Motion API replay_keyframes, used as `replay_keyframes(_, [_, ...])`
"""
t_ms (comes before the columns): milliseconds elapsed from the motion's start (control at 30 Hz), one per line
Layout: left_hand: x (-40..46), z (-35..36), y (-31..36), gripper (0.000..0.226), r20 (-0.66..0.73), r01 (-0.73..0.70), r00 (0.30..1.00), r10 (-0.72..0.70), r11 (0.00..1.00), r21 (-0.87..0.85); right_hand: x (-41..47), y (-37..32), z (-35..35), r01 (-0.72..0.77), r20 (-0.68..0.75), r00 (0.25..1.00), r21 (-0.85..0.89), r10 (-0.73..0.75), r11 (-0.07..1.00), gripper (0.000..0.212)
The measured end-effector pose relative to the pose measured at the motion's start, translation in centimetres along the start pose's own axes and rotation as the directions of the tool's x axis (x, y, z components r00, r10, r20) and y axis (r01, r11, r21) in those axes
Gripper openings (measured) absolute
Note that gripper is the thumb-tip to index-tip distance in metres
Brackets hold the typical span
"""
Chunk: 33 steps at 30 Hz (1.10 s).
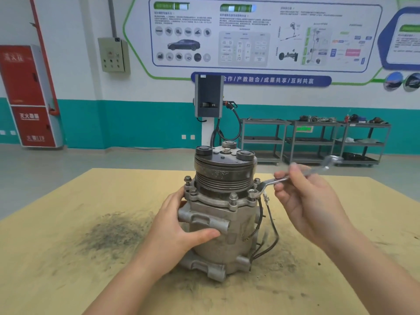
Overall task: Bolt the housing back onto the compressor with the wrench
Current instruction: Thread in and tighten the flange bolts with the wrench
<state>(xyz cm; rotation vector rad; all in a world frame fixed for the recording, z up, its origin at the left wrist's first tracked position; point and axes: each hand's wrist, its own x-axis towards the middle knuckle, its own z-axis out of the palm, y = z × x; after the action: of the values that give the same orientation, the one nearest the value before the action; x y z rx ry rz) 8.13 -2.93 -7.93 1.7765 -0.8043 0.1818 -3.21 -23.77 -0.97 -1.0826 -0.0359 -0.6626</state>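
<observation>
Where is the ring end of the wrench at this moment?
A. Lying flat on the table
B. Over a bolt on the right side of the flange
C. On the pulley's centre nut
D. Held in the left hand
B: the wrench, held by the right hand, has its ring over a right-side flange bolt.

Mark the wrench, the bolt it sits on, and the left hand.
wrench (276,180), head view: on the shank, just left of the gripping fingers.
bolt (251,192), head view: on its head inside the wrench's ring end.
left hand (179,226), head view: back of the hand against the compressor body.
</observation>
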Motion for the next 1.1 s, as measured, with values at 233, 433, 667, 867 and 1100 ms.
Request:
replay_keyframes(233, [-0.2, 0.0, 0.0, 0.086, -0.003, 0.010, 1.000, -0.010, 1.000, -0.003, -5.4, 2.9, 0.1, 0.722, 0.361, 0.688, -0.426, -0.630, 0.545, 0.007])
replay_keyframes(433, [0.3, 0.4, -0.9, 0.099, 0.000, 0.010, 1.000, -0.010, 0.997, -0.078, -4.7, 3.5, 3.5, 0.805, 0.632, 0.440, -0.593, -0.638, -0.033, 0.014])
replay_keyframes(667, [0.5, 0.6, -1.3, 0.085, 0.015, -0.046, 0.999, 0.048, 0.991, -0.129, -4.5, 4.2, 6.0, 0.721, 0.609, 0.545, -0.691, -0.576, -0.048, 0.010])
replay_keyframes(867, [0.5, 0.2, -1.5, 0.088, 0.005, -0.062, 0.998, 0.063, 0.996, -0.062, -4.0, 0.2, 4.9, 0.623, 0.098, 0.742, -0.464, -0.663, 0.629, 0.013])
replay_keyframes(1100, [0.3, 0.2, -1.1, 0.083, -0.002, -0.063, 0.998, 0.063, 0.997, -0.048, -0.2, -1.3, 1.8, 0.050, -0.203, 0.978, 0.044, -0.040, 0.998, 0.017])
